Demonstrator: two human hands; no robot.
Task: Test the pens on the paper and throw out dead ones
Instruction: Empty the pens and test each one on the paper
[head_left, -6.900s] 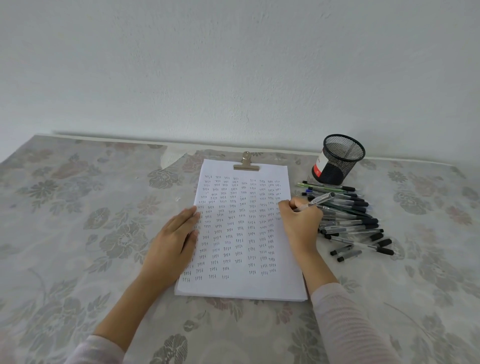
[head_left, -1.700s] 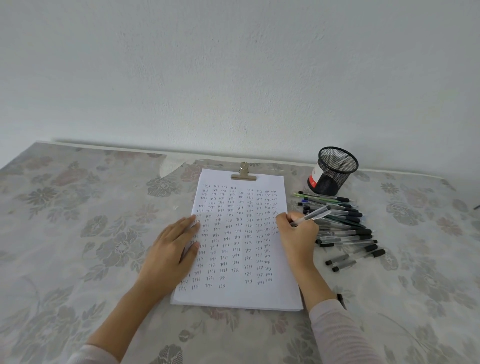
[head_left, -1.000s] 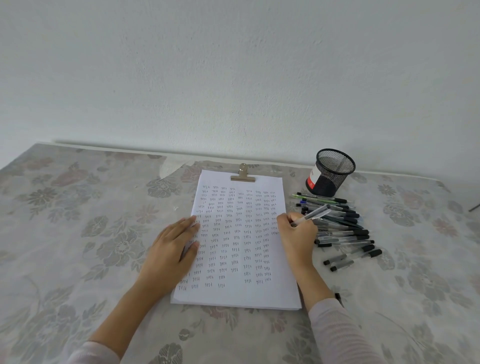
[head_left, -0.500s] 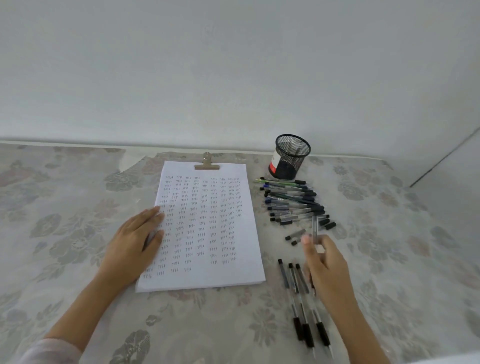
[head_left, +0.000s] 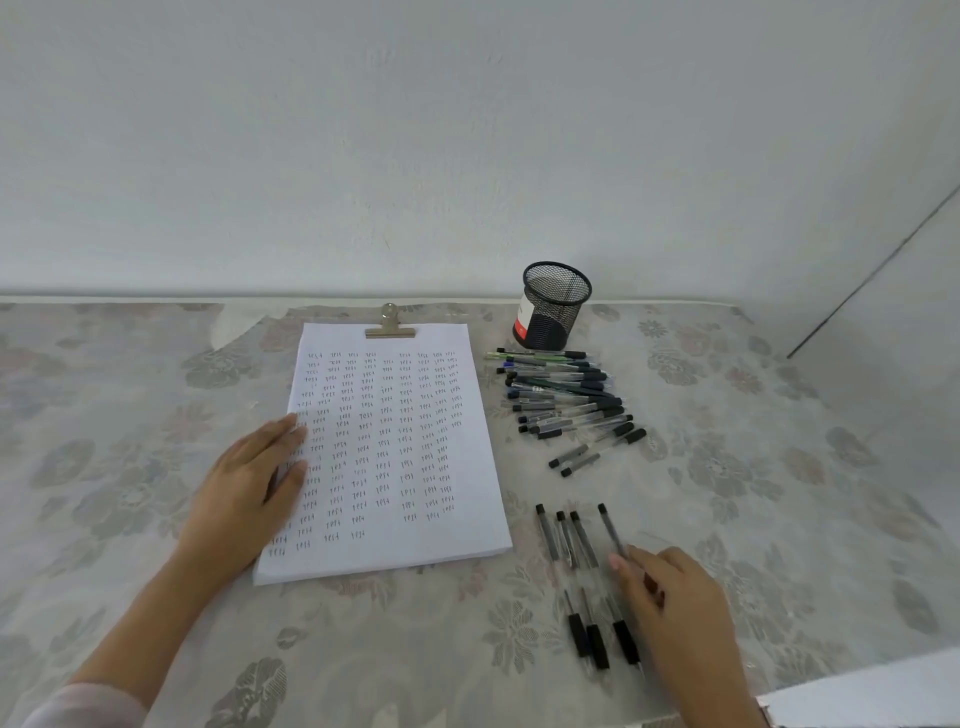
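While your left hand (head_left: 249, 483) lies flat, fingers together, on the left edge of the paper (head_left: 395, 447), your right hand (head_left: 670, 597) pinches one pen (head_left: 610, 530) beside three laid pens (head_left: 569, 540), right of the paper; untested pile (head_left: 566, 400) beside mesh cup (head_left: 553, 306).

My left hand (head_left: 249, 493) lies palm down, fingers (head_left: 288, 431) straight and close together, forearm bare up to a pale sleeve (head_left: 78, 706). My right hand (head_left: 675, 608) sits low at the right, back upward, fingers curled, pinching a pen (head_left: 610, 527).
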